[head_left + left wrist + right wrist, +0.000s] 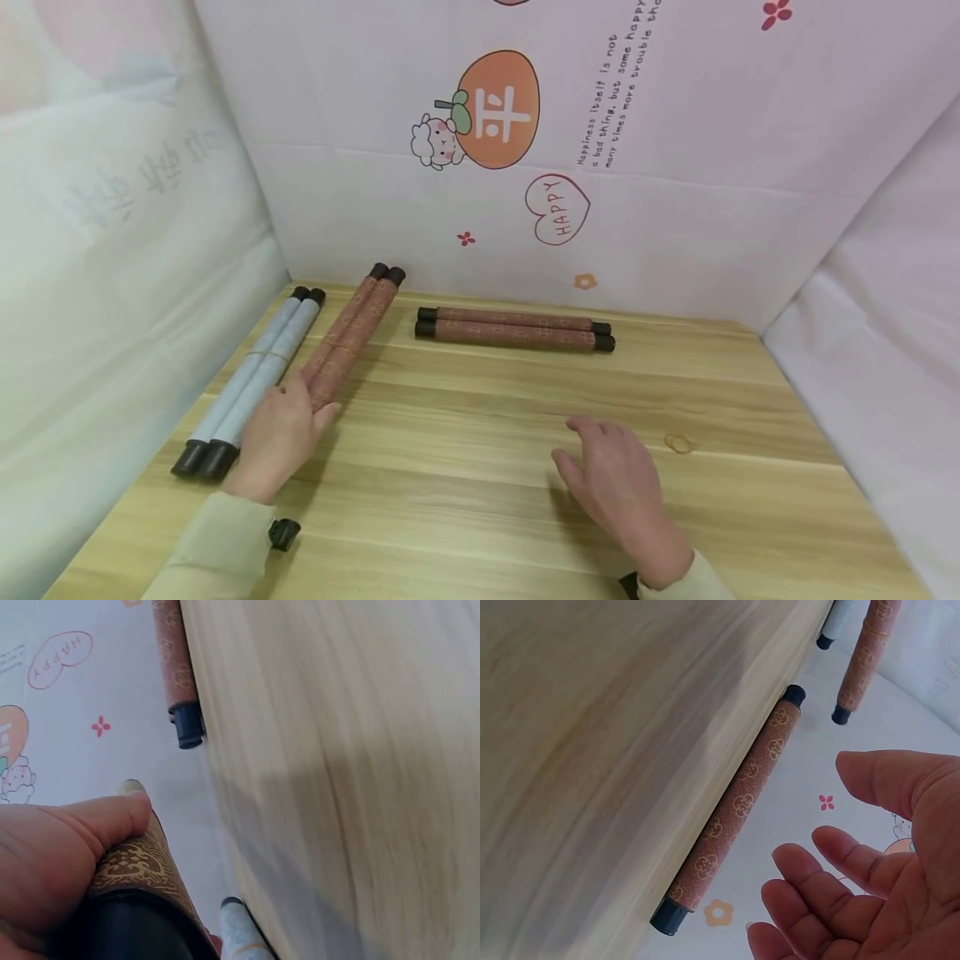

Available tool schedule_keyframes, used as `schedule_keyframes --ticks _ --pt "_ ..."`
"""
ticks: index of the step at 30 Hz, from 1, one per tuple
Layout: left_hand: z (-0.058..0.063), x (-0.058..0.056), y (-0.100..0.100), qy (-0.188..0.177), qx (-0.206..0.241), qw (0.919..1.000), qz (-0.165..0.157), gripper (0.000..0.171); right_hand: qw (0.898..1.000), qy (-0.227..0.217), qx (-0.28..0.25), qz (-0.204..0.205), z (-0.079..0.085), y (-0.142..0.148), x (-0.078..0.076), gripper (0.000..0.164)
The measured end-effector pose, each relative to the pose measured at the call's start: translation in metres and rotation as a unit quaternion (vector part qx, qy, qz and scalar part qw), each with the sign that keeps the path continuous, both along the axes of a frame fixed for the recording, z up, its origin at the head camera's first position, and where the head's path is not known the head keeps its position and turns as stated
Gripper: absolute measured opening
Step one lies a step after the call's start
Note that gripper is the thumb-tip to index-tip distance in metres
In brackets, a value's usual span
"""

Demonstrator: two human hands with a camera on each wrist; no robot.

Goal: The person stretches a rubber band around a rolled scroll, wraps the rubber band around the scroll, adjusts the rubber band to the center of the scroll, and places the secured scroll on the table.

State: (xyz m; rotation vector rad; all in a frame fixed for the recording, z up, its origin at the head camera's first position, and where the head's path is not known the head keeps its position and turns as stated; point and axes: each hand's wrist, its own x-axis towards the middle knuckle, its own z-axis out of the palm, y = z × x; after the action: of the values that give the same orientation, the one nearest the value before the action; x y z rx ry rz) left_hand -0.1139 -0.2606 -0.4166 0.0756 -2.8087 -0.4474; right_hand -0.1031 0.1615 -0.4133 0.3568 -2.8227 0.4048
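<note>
My left hand (277, 429) grips the near end of a reddish-brown scroll (352, 337) with gold patterns and black end caps. Its two rolls lie side by side with a thin band round the middle. In the left wrist view the thumb presses along the patterned scroll (142, 866), close to its black cap. Just left of that hand is a pale blue-grey scroll (266, 367), also banded. Over the table's right half, my right hand (615, 475) holds nothing; the right wrist view shows its fingers (802, 911) loosely bent and apart.
Another reddish-brown scroll (517, 327) lies crosswise at the back, near the printed cloth wall (360, 200). A loose rubber band (678, 443) rests on the wooden table (450, 500), right of my right hand. White cloth also borders the left and right sides.
</note>
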Motion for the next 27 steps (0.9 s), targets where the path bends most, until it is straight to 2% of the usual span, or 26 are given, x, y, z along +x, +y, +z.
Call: schedule_keyframes --ticks 4,9,16,21,27 --pt "-0.002 -0.002 -0.005 -0.011 -0.013 0.9998 0.014 0.079 1.000 0.006 0.004 0.011 -0.001 0.001 0.002 0.041" --pt "-0.002 -0.006 -0.009 -0.062 -0.014 0.9971 0.042 0.081 1.000 -0.013 0.006 0.004 0.000 0.000 0.002 0.041" --pt "0.003 -0.013 -0.015 -0.153 0.009 0.9844 0.087 0.086 0.999 -0.033 0.006 0.000 0.002 -0.004 0.001 0.041" --pt "0.005 -0.016 -0.016 -0.188 0.009 0.9765 0.105 0.090 1.000 -0.023 0.008 0.001 0.002 -0.002 0.003 0.041" --pt "0.005 -0.019 -0.018 -0.215 0.010 0.9692 0.119 0.092 0.999 -0.036 0.012 -0.006 0.003 -0.001 0.003 0.041"
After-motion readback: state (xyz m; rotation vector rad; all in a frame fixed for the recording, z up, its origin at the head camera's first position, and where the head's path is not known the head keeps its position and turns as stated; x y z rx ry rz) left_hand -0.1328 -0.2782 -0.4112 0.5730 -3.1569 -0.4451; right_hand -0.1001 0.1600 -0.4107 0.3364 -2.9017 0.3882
